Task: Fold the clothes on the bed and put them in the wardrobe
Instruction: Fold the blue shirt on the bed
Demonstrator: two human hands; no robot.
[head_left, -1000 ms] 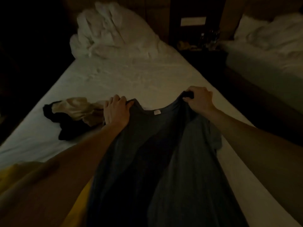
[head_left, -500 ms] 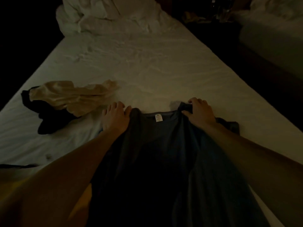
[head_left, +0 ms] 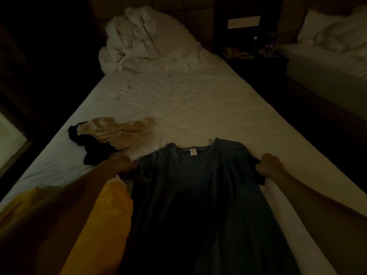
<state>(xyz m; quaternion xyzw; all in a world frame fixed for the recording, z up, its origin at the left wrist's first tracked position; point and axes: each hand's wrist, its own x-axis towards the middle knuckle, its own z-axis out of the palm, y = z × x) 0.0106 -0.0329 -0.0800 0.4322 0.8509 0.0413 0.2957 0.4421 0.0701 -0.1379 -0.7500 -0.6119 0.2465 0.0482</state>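
A dim room's white bed [head_left: 198, 108], duvet [head_left: 147, 42] heaped upper centre, holds a T-shirt [head_left: 194, 185] whose sleeves the left hand [head_left: 124, 165] and right hand [head_left: 270, 165] grip.

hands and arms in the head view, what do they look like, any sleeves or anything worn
Both forearms are bare down to the left hand and right hand: no sleeves, gloves or watch show, though the light is dim. No rings can be made out. Yellow fabric lies beside the left arm; whether it is worn is unclear.
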